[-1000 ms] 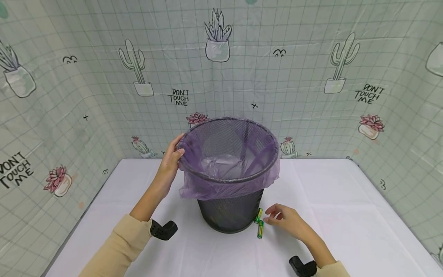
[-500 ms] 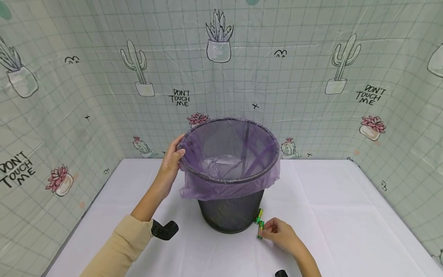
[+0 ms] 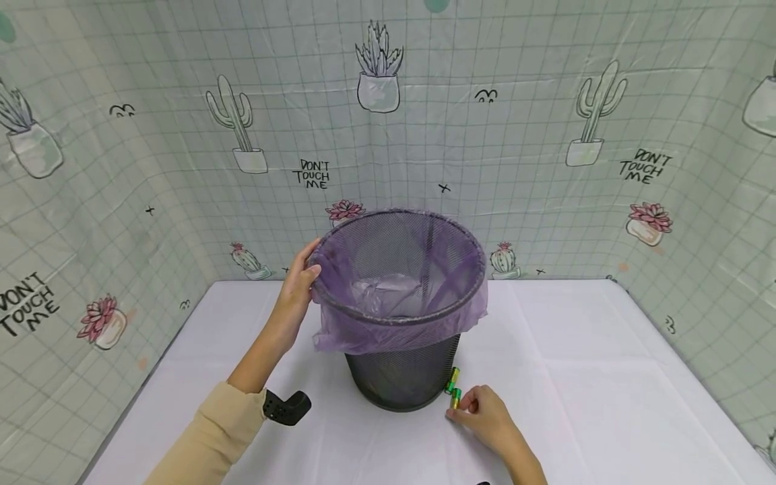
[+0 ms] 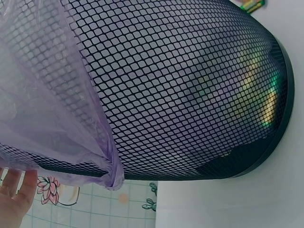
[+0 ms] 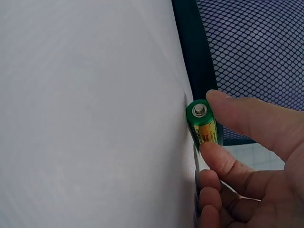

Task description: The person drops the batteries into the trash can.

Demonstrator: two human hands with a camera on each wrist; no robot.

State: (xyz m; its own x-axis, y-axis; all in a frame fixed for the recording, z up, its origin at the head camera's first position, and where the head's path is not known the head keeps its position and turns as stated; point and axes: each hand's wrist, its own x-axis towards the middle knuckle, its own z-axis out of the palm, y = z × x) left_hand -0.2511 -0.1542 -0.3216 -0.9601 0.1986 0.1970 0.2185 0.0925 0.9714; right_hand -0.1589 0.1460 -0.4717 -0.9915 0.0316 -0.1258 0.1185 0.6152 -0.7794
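Observation:
A black mesh wastebasket [image 3: 400, 380] stands upright on the table, lined with a thin purple bag [image 3: 388, 333] folded over its rim. My left hand [image 3: 296, 291] grips the rim from the left, thumb on top and fingers outside. Two green and yellow batteries lie by the basket's lower right side. My right hand [image 3: 490, 419] pinches the nearer battery [image 3: 456, 397] between thumb and index finger; the right wrist view shows its metal end. The farther battery [image 3: 453, 378] lies against the basket's base. Through the mesh, blurred green-yellow shapes [image 4: 270, 104] show in the left wrist view.
A white cloth [image 3: 582, 377] covers the table. Behind and on both sides hangs a curtain [image 3: 509, 141] printed with a grid and cactus drawings. A black wrist mount [image 3: 287, 408] sits at my left sleeve.
My right hand has come down and toward me from beside the farther battery to the nearer one, and its thumb and finger now pinch it. My left hand stays on the rim.

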